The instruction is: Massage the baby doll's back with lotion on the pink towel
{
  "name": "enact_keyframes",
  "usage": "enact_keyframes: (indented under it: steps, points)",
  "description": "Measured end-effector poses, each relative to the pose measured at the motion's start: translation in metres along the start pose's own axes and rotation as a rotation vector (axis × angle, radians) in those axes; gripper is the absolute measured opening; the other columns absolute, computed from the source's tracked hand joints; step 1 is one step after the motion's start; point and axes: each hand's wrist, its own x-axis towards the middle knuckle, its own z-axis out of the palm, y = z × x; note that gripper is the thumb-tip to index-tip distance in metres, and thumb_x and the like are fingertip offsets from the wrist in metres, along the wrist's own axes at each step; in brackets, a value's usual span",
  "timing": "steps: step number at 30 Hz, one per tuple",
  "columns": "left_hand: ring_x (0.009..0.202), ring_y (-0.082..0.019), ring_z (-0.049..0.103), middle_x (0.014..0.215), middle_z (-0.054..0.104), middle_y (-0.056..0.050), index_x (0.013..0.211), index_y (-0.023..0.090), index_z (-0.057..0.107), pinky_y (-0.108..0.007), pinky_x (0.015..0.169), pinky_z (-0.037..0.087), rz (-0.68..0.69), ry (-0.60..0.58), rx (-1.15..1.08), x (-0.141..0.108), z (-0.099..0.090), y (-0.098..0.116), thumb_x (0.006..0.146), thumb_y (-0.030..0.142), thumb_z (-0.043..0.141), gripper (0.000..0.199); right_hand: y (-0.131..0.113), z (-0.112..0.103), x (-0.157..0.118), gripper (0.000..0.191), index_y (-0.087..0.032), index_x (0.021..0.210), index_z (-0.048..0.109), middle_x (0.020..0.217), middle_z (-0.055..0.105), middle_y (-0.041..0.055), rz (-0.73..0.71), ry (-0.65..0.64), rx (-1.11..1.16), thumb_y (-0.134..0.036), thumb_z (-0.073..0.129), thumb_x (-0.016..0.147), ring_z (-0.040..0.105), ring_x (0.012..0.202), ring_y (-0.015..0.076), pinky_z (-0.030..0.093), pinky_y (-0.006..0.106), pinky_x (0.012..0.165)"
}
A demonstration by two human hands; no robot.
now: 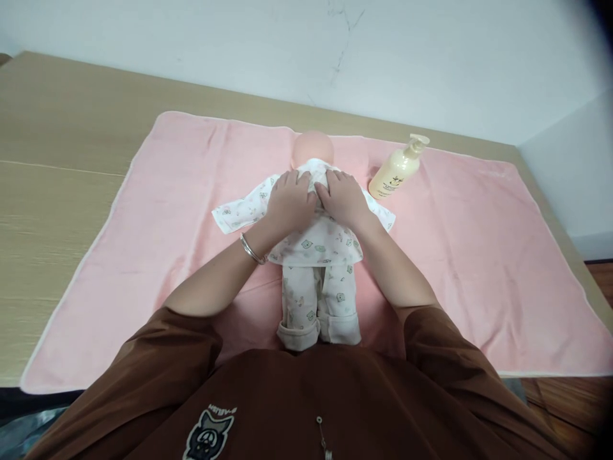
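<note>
A baby doll [312, 148] lies on a pink mat [460, 255], its bald head at the far end and no face showing. It wears a white printed top [318, 246] with long sleeves spread sideways, and matching trousers [301, 297] with turned-up cuffs. My left hand [291, 199] rests on the upper part of the top, left of centre, fingers spread toward the doll's head. Beside it, my right hand [342, 197] lies on the right upper part, its fingers apart too. The two thumbs are near each other. Both palms are hidden against the cloth.
A cream pump bottle [395, 172] leans or lies on the mat right of the doll's head. The mat covers much of a wooden table [62, 153]. A white wall [268, 51] with cracks stands behind the table's far edge.
</note>
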Motion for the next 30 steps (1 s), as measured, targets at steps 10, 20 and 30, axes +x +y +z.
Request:
enact_keyframes:
  steps: [10, 20, 30]
  points:
    - [0.154, -0.04, 0.042, 0.159, 0.05, -0.027, 0.148, 0.008, 0.049, -0.063, 0.129, 0.028, -0.059, 0.096, -0.135, -0.003, 0.019, 0.004, 0.103, 0.029, 0.038, 0.05, 0.005, -0.004, 0.006, 0.037, -0.013, 0.129, 0.062, 0.145, 0.064, 0.0176, -0.035, -0.073, 0.104, -0.021, 0.039, 0.1, 0.052, 0.143, 0.0345, 0.045, 0.054, 0.121]
    - [0.113, -0.035, 0.069, 0.114, 0.073, -0.021, 0.113, 0.013, 0.067, -0.053, 0.106, 0.053, -0.016, -0.02, -0.135, 0.025, 0.006, -0.024, 0.099, 0.019, 0.033, 0.037, -0.03, 0.012, -0.023, 0.061, 0.005, 0.159, 0.038, 0.167, 0.041, 0.0288, -0.032, 0.017, -0.059, -0.025, 0.034, 0.105, 0.034, 0.16, 0.0404, 0.026, 0.06, 0.134]
    - [0.162, -0.043, 0.027, 0.169, 0.036, -0.028, 0.156, 0.001, 0.039, -0.061, 0.132, 0.024, -0.004, -0.005, -0.069, -0.015, 0.009, 0.017, 0.103, 0.027, 0.041, 0.06, 0.014, 0.0, 0.016, 0.055, -0.001, 0.149, 0.051, 0.166, 0.044, 0.0236, -0.016, -0.093, 0.097, -0.02, 0.028, 0.103, 0.036, 0.161, 0.0314, 0.025, 0.053, 0.136]
